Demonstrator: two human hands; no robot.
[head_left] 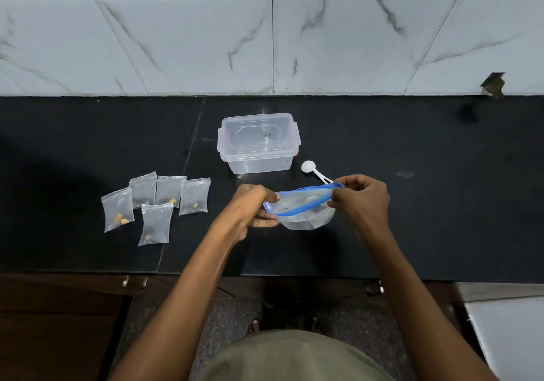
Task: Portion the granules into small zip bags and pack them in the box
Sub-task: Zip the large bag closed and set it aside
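Seen from above, at the centre of the frame: a clear zip bag with a blue seal strip (303,207), held up over a black countertop (441,204). Left hand (253,208) curled round the bag's left end, fingers underneath. Right hand (363,196) pinching the blue strip at its right end. Mouth of the bag apparently pulled open between them, though hard to be sure through the clear plastic; only a few dark specks visible inside.

Above the hands, centre: a clear plastic box (259,143) with its lid on, standing on the counter. Just right of the box: a white measuring scoop (313,170), its handle running under the right hand.

Left of centre: five small zip bags (156,204) lying flat in a loose cluster, some overlapping, each with a few yellow-brown granules (122,219) at the bottom.

Top of the frame: white marble-patterned wall tiles (176,42). Bottom edge: an olive shirt (294,357).
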